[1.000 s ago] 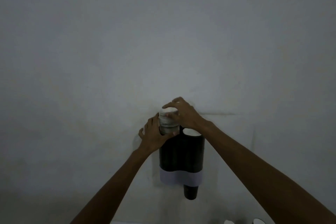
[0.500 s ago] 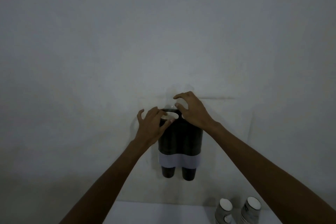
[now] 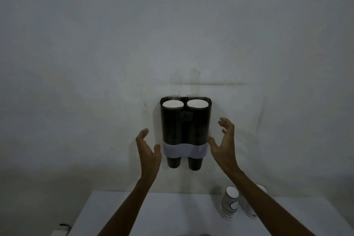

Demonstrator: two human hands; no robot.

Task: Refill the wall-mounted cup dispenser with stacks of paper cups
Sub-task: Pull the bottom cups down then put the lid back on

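Observation:
The black twin-tube cup dispenser [image 3: 185,126] hangs on the pale wall with a light band [image 3: 184,150] near its base. White cup rims show at the top of the left tube [image 3: 172,104] and the right tube [image 3: 197,103]. A dark cup bottom pokes out under each tube, left [image 3: 174,162] and right [image 3: 195,163]. My left hand [image 3: 148,151] hovers open just left of the dispenser, not touching it. On the other side, my right hand [image 3: 225,144] is open with fingers spread, also apart from it. Both hands hold nothing.
A white table [image 3: 172,214] stands below the dispenser against the wall. Two stacks of patterned paper cups stand on its right part, one [image 3: 229,206] in front of my right forearm and one [image 3: 251,210] partly hidden behind it. A small white object [image 3: 60,231] lies at the lower left.
Both hands pushed the cup stack down into the left tube, then let go and dropped back to either side of the dispenser. The view tilted down, so the table and spare stacks show.

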